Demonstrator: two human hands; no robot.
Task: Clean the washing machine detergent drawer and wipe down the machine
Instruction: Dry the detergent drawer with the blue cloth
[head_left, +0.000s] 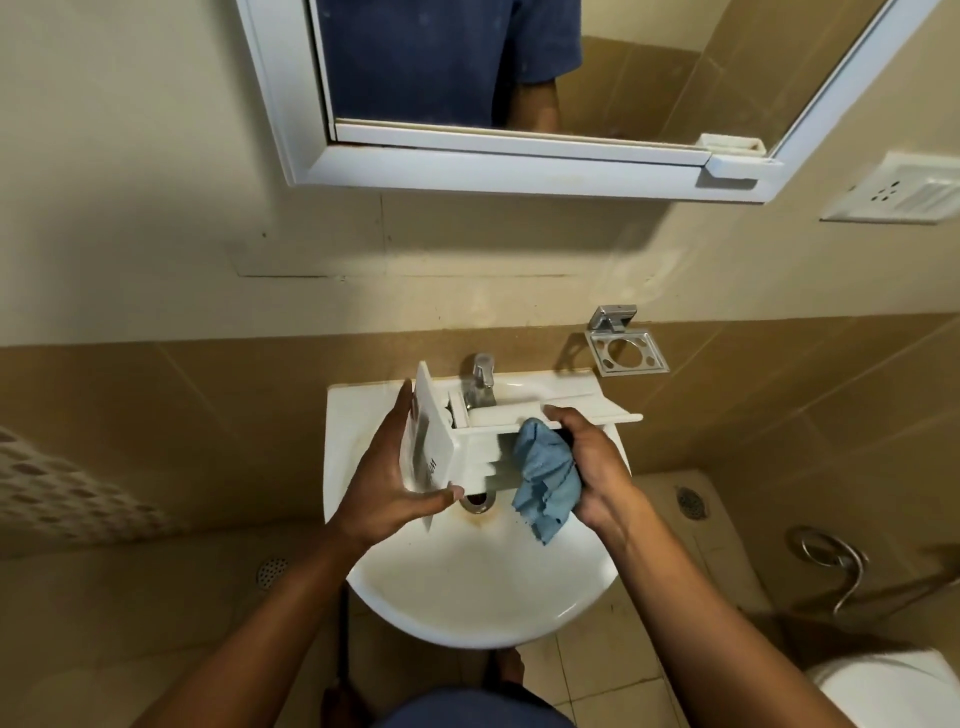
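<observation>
The detergent drawer (480, 449) is held above the sink (467, 587), likely so runoff lands there. The left hand (400, 483) clasps its front panel, steadying it; the right hand (592, 457) clutches a blue cloth (545, 483) against its side.

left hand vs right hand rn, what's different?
The left hand grips the detergent drawer by its front panel; the right hand holds a blue cloth. The left hand is spread wide across the panel; the right hand is bunched round the cloth, against the drawer's side. Both are over the sink.
</observation>
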